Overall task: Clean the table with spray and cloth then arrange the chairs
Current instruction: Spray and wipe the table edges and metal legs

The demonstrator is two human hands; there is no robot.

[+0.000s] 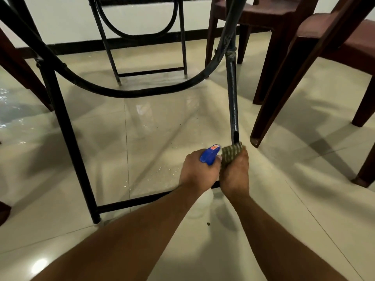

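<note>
With right hand pressing cloth round the foot of a table leg, near the chairs; with left hand gripping spray just beside. Seemingly cleaning the frame; next likely calling for rubbing upward, then arranging chairs.

Floor: glossy cream tiles, thin grout lines, soft shadows of furniture across them.
Debris: pale crumbs scattered on the tile under the bench.
Wall: white, with a dark skirting band along its base.
Bench frame: black metal legs joined by a curved brace; a far pair of legs stands near the wall.
Chairs: dark brown, two at right, close together; one leg at left.
Light: bright glare spot on the near tile; watery sheen at the left edge.
</note>
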